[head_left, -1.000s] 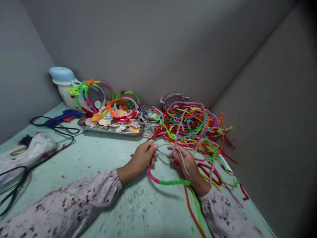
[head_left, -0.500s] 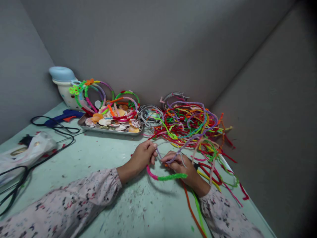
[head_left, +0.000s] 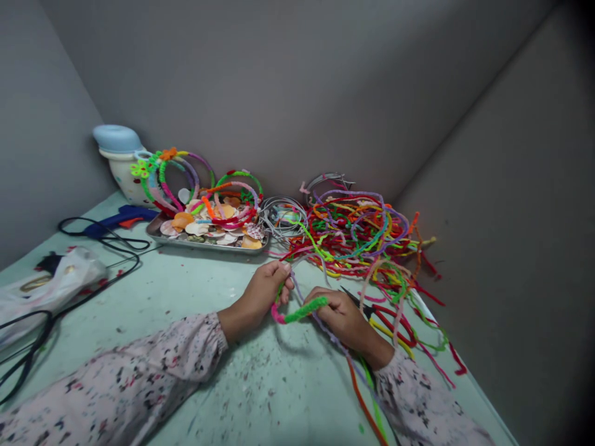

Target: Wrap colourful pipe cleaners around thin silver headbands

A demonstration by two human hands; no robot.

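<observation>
My left hand [head_left: 268, 290] is closed in a pinch on a curved piece wrapped in pink and green pipe cleaner [head_left: 300, 313]. Its green end points right, reaching the fingers of my right hand [head_left: 341, 319]. A purple pipe cleaner [head_left: 329, 333] runs from the left fingertips to the right hand, which is closed around it. Below that hand its tail trails toward the lower right. A thin grey wire [head_left: 324, 269] arcs up from between the hands. Orange pipe cleaner [head_left: 360, 396] and green pipe cleaner [head_left: 372, 378] lie by my right wrist.
Red-and-yellow-handled scissors [head_left: 395, 325] lie right of my right hand, near a tangled pipe cleaner heap [head_left: 362, 229]. Wire coils [head_left: 284, 217] adjoin a metal tray [head_left: 209, 246] of shells and wrapped rings. Left are a blue glue gun [head_left: 109, 223], black cable [head_left: 134, 263] and plastic bag [head_left: 56, 291].
The purple pipe cleaner's free length has swung from above my right hand down to the lower right. The green end has tilted upward and moved left. My left hand has barely moved.
</observation>
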